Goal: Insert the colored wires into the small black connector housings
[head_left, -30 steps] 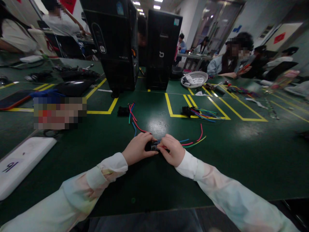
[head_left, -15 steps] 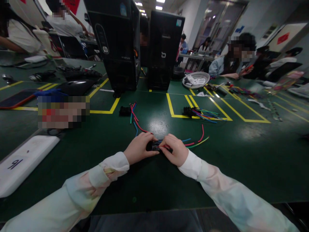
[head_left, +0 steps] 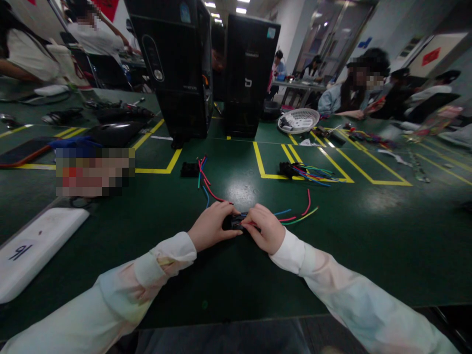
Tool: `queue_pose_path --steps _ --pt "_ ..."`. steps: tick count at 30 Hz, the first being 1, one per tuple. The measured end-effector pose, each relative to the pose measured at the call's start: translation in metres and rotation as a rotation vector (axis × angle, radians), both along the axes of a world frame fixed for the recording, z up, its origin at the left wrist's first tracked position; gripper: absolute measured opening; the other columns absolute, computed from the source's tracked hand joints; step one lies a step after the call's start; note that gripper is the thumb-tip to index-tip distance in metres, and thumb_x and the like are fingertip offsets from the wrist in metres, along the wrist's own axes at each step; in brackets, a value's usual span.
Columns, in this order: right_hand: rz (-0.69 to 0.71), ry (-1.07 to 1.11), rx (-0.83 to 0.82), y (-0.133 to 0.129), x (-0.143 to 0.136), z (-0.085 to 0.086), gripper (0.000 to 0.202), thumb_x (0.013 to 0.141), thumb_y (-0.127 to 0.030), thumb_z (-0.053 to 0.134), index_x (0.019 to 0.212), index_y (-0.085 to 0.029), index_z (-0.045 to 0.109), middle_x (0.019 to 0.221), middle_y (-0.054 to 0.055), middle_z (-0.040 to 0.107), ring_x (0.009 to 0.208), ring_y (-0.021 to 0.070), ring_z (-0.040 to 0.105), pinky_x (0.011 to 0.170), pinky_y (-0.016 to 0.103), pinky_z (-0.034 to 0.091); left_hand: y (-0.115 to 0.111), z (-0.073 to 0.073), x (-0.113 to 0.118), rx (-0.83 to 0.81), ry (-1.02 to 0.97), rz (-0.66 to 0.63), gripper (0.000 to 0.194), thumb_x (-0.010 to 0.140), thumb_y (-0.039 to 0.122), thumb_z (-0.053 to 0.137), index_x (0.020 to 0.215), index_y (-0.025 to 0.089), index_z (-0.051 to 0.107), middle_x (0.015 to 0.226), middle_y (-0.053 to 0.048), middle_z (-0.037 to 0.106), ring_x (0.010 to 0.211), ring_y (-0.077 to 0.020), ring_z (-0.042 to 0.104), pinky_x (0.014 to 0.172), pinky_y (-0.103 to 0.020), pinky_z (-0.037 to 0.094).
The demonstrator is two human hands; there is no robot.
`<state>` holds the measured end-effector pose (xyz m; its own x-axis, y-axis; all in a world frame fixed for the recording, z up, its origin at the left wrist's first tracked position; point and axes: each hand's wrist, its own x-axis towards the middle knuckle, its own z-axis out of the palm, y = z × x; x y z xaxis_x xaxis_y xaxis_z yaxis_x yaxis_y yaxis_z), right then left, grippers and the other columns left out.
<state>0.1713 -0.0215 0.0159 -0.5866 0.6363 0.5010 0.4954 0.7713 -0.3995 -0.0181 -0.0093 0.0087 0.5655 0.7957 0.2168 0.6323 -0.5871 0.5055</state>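
Note:
Near the middle of the green table point(head_left: 228, 285), my left hand point(head_left: 214, 225) grips a small black part point(head_left: 237, 222) between thumb and fingers. My right hand point(head_left: 266, 228) pinches a red wire at the part's right side. Blue, red and yellow-green wires point(head_left: 300, 218) stick out to the right from under my right hand. A red wire point(head_left: 213, 193) curves away behind my left hand. Further back lie a small black block point(head_left: 189, 169) with wires beside it and, to the right, a black connector point(head_left: 289, 169) with a bundle of coloured wires.
Two black computer towers point(head_left: 177, 73) point(head_left: 250, 78) stand at the back. A white basket point(head_left: 298, 120) is right of them. At left lie a white power strip point(head_left: 40, 250) and a dark phone-like slab point(head_left: 25, 151). A person point(head_left: 354, 88) sits across the table.

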Motion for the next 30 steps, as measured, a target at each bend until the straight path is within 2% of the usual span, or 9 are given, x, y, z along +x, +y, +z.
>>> queue_pose_path --steps 4,7,13,24,30 --pt "-0.074 -0.079 0.043 -0.0011 -0.0001 -0.0008 0.012 0.084 -0.017 0.047 0.073 -0.017 0.051 0.068 0.003 0.054 0.071 0.0165 0.044 0.064 0.03 0.032 0.0 0.0006 0.0002 -0.002 0.0 -0.006 0.034 0.07 0.041 0.065 0.094 0.019 0.054 0.095 -0.003 0.056 0.09 -0.0218 0.05 0.078 -0.034 0.043" --pt "-0.127 -0.092 0.008 -0.0003 0.0001 0.0002 0.013 0.085 -0.019 0.048 0.073 -0.017 0.052 0.068 0.002 0.054 0.07 0.0159 0.044 0.063 0.029 0.032 -0.0004 0.0018 0.0005 0.0 0.003 -0.001 0.034 0.07 0.041 0.065 0.094 0.02 0.054 0.096 -0.004 0.057 0.091 -0.0222 0.05 0.079 -0.035 0.043" --pt "-0.017 -0.1 -0.025 0.0037 0.002 0.0007 0.014 0.088 -0.019 0.044 0.079 -0.017 0.055 0.072 0.003 0.056 0.069 0.0147 0.044 0.066 0.028 0.035 -0.0006 0.0031 0.0006 -0.002 0.009 0.011 0.035 0.07 0.043 0.065 0.093 0.019 0.055 0.096 -0.004 0.057 0.092 -0.0226 0.05 0.079 -0.035 0.043" --pt "0.025 -0.183 0.095 0.0016 0.003 0.0023 0.021 0.089 -0.019 0.038 0.078 -0.015 0.055 0.07 0.005 0.055 0.069 0.0151 0.044 0.064 0.028 0.034 -0.0004 0.0012 0.0007 0.001 -0.009 0.015 0.034 0.069 0.04 0.066 0.092 0.019 0.054 0.093 -0.003 0.056 0.09 -0.0213 0.05 0.078 -0.034 0.043" --pt "-0.021 -0.146 0.115 0.0022 0.0004 -0.0002 0.019 0.089 -0.019 0.04 0.078 -0.015 0.056 0.07 0.004 0.054 0.069 0.0152 0.043 0.064 0.028 0.034 -0.0007 0.0027 0.0012 0.006 0.012 -0.003 0.033 0.07 0.04 0.066 0.092 0.019 0.054 0.094 -0.003 0.056 0.09 -0.0216 0.05 0.077 -0.034 0.042"
